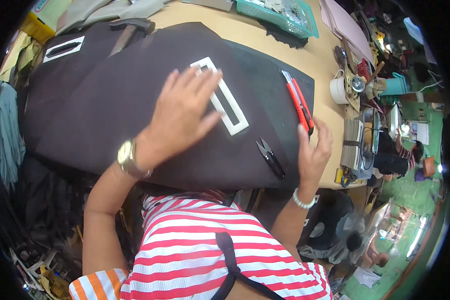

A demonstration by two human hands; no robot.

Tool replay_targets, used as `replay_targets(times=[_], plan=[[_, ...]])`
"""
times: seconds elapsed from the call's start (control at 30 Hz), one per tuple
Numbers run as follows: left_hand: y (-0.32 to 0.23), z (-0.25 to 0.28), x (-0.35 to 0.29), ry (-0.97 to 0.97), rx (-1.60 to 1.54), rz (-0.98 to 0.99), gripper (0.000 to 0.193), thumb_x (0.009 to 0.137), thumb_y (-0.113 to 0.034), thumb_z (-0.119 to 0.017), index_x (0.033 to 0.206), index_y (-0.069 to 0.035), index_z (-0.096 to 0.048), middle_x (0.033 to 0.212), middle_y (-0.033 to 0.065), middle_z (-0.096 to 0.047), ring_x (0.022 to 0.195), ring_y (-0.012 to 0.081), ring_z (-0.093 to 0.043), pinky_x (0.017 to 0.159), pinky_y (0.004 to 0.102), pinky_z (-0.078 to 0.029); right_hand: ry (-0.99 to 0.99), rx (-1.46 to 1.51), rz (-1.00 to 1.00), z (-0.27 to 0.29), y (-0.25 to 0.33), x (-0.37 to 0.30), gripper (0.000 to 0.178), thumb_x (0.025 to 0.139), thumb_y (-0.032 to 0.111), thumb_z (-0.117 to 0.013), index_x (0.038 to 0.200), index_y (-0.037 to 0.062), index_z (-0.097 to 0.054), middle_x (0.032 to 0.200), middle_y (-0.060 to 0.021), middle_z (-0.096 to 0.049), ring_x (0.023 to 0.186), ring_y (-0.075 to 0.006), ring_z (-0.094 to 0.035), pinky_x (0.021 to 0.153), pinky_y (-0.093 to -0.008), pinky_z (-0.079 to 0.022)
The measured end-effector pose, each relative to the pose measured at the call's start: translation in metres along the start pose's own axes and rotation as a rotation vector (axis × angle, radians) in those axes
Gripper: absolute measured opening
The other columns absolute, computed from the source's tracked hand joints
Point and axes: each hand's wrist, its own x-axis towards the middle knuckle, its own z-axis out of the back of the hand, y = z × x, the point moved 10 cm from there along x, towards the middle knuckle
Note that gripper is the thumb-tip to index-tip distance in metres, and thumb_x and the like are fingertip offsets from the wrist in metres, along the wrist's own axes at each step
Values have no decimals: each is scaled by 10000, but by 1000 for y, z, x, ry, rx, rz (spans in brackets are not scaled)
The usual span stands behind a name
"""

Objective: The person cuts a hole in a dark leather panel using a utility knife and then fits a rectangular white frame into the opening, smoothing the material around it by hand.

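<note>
Left hand (182,107) spreads wide over a white frame (229,97); right hand (315,150) half-curls at a snap-off knife (298,98), grip unclear; printed label (41,6) upper left.

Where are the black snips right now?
In the head view, the snips lie right of centre, between the white rectangular frame and the right hand.

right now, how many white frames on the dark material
2: one frame partly covered by the left hand, another at the upper left of the material; more may be hidden.
</note>
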Motion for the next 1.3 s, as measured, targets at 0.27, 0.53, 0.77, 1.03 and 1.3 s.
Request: replay_targets(times=[0.27,0.53,0.77,1.03,1.3], plan=[[63,-32,4,-10,-111,236,990,683,-448,-765,1437,-37,-272,1362,158,-463,1308,348,-369,1075,535,-266,392,188,-400,-58,-44,32,345,780,145,-712,1050,-44,-610,805,-131,-623,724,-202,-596,669,-333,-482],[64,-33,1,-15,-132,235,997,677,-440,-771,1434,-26,-271,1395,148,-430,1306,352,-367,1077,550,-249,359,457,42,-75,105,9,411,793,37,-649,1192,18,-551,964,-181,-635,829,-304,-658,737,-379,-511],[59,-32,3,-12,-152,215,1050,653,-469,-778,1445,-29,-245,1378,140,-451,1305,347,-368,1076,554,-250,366,396,233,-90,133,1,521,775,-47,-608,1274,95,-550,1014,-173,-632,855,-311,-665,706,-384,-540],[60,-28,2,-43,-132,202,1073,648,-476,-780,1457,-47,-221,1358,158,-466,1300,354,-372,1072,557,-259,375,373,298,-92,138,2,515,769,-44,-615,1264,90,-559,1012,-166,-639,848,-313,-668,704,-382,-545],[60,-29,1,-47,-130,202,1077,642,-472,-784,1457,-49,-222,1356,172,-463,1296,353,-378,1070,557,-264,386,357,304,-94,139,2,509,770,-47,-613,1260,82,-560,1008,-170,-638,844,-317,-667,702,-388,-544]])
